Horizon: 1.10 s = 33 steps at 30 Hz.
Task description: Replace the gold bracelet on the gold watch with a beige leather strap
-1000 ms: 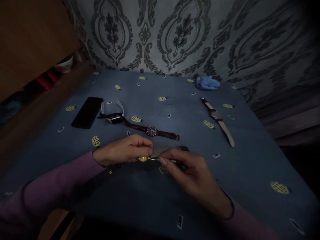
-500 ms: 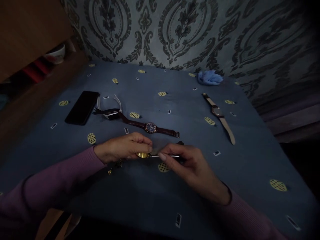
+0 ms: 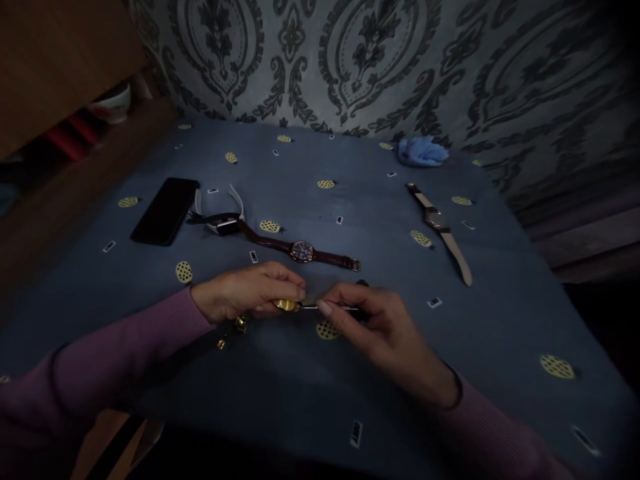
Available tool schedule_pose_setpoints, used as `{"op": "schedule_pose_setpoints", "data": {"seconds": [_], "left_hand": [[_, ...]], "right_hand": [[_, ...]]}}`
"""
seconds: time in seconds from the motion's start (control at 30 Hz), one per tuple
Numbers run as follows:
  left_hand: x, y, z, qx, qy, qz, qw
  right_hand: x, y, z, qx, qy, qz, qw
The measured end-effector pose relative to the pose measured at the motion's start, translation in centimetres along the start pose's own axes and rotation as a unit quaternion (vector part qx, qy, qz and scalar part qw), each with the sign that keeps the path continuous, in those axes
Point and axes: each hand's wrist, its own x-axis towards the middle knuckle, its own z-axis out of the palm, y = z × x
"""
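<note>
My left hand (image 3: 250, 290) pinches a round gold watch (image 3: 287, 305) edge-on, and a gold bracelet part (image 3: 241, 325) dangles below the palm. From the right, my right hand (image 3: 383, 327) grips a thin metal tool (image 3: 310, 307) with a dark handle. The tool's tip reaches the side of the gold watch; whether it touches is too small to tell. Just beyond my hands lies a watch with a brown strap (image 3: 302, 251), its dark dial facing up.
A black phone (image 3: 166, 211) and a smartwatch with a white band (image 3: 229, 227) lie at the left. On the right are a beige-strapped watch (image 3: 437, 219) and a crumpled blue cloth (image 3: 423, 152) by the wall. A wooden shelf (image 3: 70, 60) stands at far left.
The view has tilted slightly, shifting the table a little upward. More of the dangling gold bracelet shows under my left hand. Both hands keep their holds.
</note>
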Motion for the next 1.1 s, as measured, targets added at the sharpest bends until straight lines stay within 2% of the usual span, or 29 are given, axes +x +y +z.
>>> {"op": "schedule_pose_setpoints", "data": {"seconds": [0.63, 1.1], "left_hand": [[0.18, -0.17, -0.1, -0.033, 0.0, -0.012, 0.999], [0.28, 0.05, -0.01, -0.012, 0.008, -0.018, 1.0]], "right_hand": [[-0.15, -0.08, 0.02, -0.026, 0.019, -0.011, 0.999], [-0.34, 0.2, 0.15, -0.047, 0.02, -0.015, 0.999]]}}
